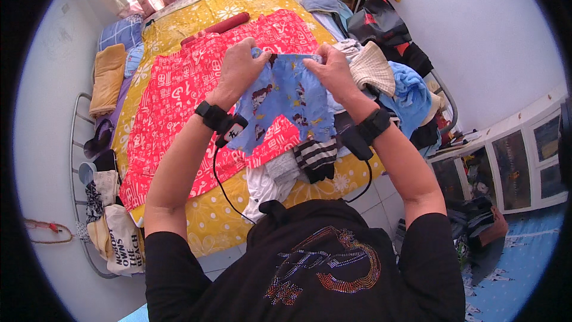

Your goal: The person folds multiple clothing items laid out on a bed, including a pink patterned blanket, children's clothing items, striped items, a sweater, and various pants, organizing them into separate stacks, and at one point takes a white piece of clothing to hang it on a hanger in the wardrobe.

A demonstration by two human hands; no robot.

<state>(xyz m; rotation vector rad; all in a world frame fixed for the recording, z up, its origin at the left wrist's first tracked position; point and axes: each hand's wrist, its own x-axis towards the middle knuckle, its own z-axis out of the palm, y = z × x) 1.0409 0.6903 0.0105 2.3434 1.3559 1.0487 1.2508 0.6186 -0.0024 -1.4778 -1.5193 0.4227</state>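
A pair of small blue shorts (286, 87) with printed cartoon figures hangs stretched by its waistband between my hands. At the waistband's left corner, my left hand (243, 69) pinches the cloth between thumb and fingers. The opposite corner is gripped by my right hand (330, 69). Behind and below the shorts, a large red garment (178, 94) with a white print lies spread on the bed. Grey cloth (283, 165), black-and-white striped cloth (317, 156) and white cloth (266, 190) lie at the near edge, partly hidden by the shorts.
A yellow floral sheet (214, 228) covers the bed. Piled clothes, including a blue fleece (406, 94) and a knitted beige piece (373, 69), lie along the right side near a black bag (380, 20). Folded orange cloth (107, 78) rests beside the left metal bed rail (73, 120).
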